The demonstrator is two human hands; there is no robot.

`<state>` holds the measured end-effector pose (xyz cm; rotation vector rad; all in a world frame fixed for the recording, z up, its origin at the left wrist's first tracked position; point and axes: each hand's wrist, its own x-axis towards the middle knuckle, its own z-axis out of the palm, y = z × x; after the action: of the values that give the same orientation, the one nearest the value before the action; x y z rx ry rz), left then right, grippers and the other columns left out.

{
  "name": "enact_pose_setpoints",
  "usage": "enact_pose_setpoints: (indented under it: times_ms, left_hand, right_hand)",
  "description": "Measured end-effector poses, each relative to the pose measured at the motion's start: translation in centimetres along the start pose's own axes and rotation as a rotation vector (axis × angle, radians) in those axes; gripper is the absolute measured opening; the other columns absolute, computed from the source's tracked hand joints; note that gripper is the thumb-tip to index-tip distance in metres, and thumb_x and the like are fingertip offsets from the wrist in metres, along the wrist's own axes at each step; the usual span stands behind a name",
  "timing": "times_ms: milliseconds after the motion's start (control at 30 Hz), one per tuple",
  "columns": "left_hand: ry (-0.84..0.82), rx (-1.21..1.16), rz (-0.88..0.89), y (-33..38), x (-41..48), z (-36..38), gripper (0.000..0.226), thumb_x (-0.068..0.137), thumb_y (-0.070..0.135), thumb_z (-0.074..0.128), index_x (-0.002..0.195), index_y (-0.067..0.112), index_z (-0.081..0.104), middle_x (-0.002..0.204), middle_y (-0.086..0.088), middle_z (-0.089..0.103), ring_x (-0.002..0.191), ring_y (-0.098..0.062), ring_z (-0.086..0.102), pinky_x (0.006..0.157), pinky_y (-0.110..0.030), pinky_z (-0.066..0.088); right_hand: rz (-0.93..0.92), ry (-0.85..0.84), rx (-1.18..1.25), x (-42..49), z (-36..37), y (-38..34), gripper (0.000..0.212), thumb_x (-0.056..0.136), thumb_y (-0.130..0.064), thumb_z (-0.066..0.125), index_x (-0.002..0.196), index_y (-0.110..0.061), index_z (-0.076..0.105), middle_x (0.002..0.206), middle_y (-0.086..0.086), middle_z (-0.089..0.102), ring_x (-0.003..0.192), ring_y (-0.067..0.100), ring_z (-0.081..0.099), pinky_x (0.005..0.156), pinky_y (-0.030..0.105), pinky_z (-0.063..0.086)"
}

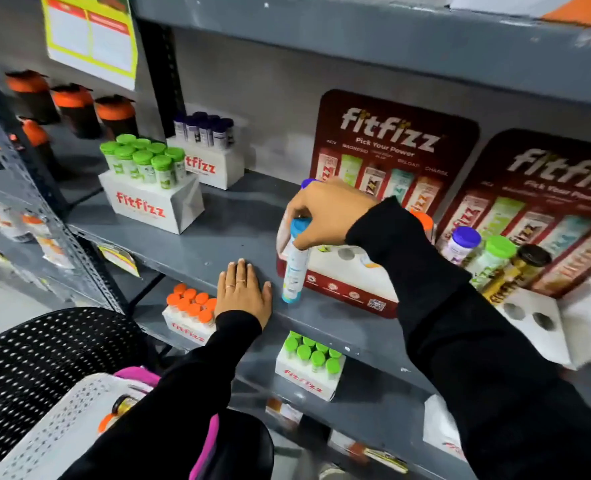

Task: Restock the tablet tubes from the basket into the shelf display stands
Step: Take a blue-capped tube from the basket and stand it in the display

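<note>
fingers (299, 237) of the right hand (325, 216) curl closed around the top of a white tablet tube (294, 268) with a light blue cap, gripping it just under the cap. its long axis runs nearly vertical, cap up, the bottom end tilted slightly toward the left and hanging just above the grey shelf (218, 237), right in front of the left edge of the red fitfizz display stand (342, 282). that stand's white top shows round holes, and purple-capped and orange-capped tubes peek out behind the hand. the left hand (244, 292) lies flat and open on the shelf's front edge, fingers spread, holding nothing, just beside the tube's lower end. a second stand (529, 306) to the right holds purple-, green- and black-capped tubes. at lower left a white perforated basket (55, 424) shows a couple of tubes lying inside, partly hidden by the left sleeve.
</note>
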<state>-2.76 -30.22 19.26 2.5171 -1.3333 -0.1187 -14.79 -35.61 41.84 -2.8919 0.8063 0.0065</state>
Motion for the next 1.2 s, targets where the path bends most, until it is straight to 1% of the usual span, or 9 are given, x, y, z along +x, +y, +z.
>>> enact_pose_setpoints:
  times_ms: [167,333,400,500,633,733,867,967,1200]
  left_hand:
    - [-0.009,0.031,-0.002,0.1,-0.2,-0.1,0.060,0.096,0.038,0.018,0.145,0.002,0.017,0.157,-0.014,0.013,0.145,-0.028,0.008,0.120,-0.041,0.005]
    - [-0.045,0.005,-0.030,1.3,-0.6,-0.1,0.062,0.097,0.039,0.026,0.145,0.002,0.014,0.157,-0.014,0.010,0.145,-0.028,0.005,0.120,-0.040,0.002]
    - [-0.043,0.008,-0.029,1.9,-0.9,0.0,0.064,0.096,0.041,0.028,0.145,0.001,0.014,0.157,-0.015,0.010,0.145,-0.029,0.005,0.120,-0.041,0.002]
    - [-0.027,0.018,-0.034,1.9,-1.0,0.1,0.064,0.096,0.042,0.027,0.145,0.002,0.015,0.157,-0.015,0.012,0.145,-0.029,0.007,0.120,-0.041,0.003]
    - [-0.027,0.026,-0.028,1.9,-1.1,0.1,0.064,0.096,0.042,0.025,0.145,0.003,0.015,0.157,-0.014,0.012,0.145,-0.029,0.008,0.119,-0.040,0.004]
    - [-0.017,0.031,-0.019,1.9,-1.1,0.3,0.063,0.096,0.041,0.027,0.145,0.002,0.016,0.156,-0.015,0.013,0.145,-0.030,0.009,0.119,-0.041,0.005]
    - [0.013,0.024,-0.012,1.7,-1.1,0.5,0.062,0.095,0.038,0.032,0.143,0.000,0.022,0.155,-0.017,0.019,0.143,-0.032,0.013,0.119,-0.042,0.008]
    - [0.032,0.012,0.001,1.6,-1.1,0.7,0.061,0.095,0.036,0.037,0.141,-0.003,0.026,0.153,-0.020,0.023,0.142,-0.033,0.017,0.118,-0.044,0.010]
    - [0.024,0.027,-0.003,1.4,-0.9,0.8,0.059,0.096,0.036,0.033,0.142,-0.001,0.026,0.154,-0.018,0.021,0.142,-0.033,0.016,0.118,-0.043,0.010]
  right_hand:
    - [0.028,-0.059,0.030,-1.0,-0.1,0.9,0.025,0.080,-0.011,0.069,0.105,-0.017,0.069,0.078,-0.005,0.058,0.076,0.020,0.064,0.068,0.030,0.054]
    - [0.030,-0.062,0.090,-1.8,0.2,1.4,0.006,0.083,-0.013,0.068,0.087,-0.011,0.073,0.069,-0.020,0.054,0.070,0.007,0.051,0.050,0.009,0.036]
    - [0.043,-0.034,0.101,-2.2,0.3,1.8,0.012,0.084,-0.016,0.069,0.094,-0.013,0.073,0.089,-0.009,0.067,0.075,0.008,0.053,0.054,0.013,0.035]
    - [0.070,-0.012,0.123,-3.0,0.3,2.4,0.029,0.082,-0.012,0.071,0.111,-0.016,0.068,0.116,0.001,0.067,0.100,0.013,0.060,0.074,0.022,0.044]
    - [0.124,0.014,0.149,-4.8,-0.2,3.4,0.036,0.080,-0.007,0.072,0.113,-0.021,0.069,0.120,0.002,0.067,0.107,0.018,0.061,0.090,0.036,0.054]
    - [0.171,0.066,0.208,-6.8,-0.7,4.6,0.039,0.081,-0.010,0.072,0.118,-0.021,0.066,0.124,0.000,0.066,0.112,0.017,0.060,0.096,0.028,0.048]
    - [0.298,0.243,0.366,-9.8,-1.3,6.9,0.035,0.078,-0.011,0.075,0.112,-0.010,0.067,0.111,0.006,0.069,0.104,0.018,0.064,0.094,0.029,0.050]
    - [0.364,0.353,0.369,-12.3,-1.9,8.7,0.029,0.082,-0.012,0.072,0.110,-0.007,0.069,0.101,-0.001,0.066,0.094,0.012,0.061,0.080,0.021,0.048]
    - [0.571,0.370,0.227,-16.8,-3.2,12.2,0.027,0.087,-0.014,0.066,0.114,-0.010,0.069,0.118,0.008,0.069,0.092,0.010,0.054,0.077,0.020,0.036]
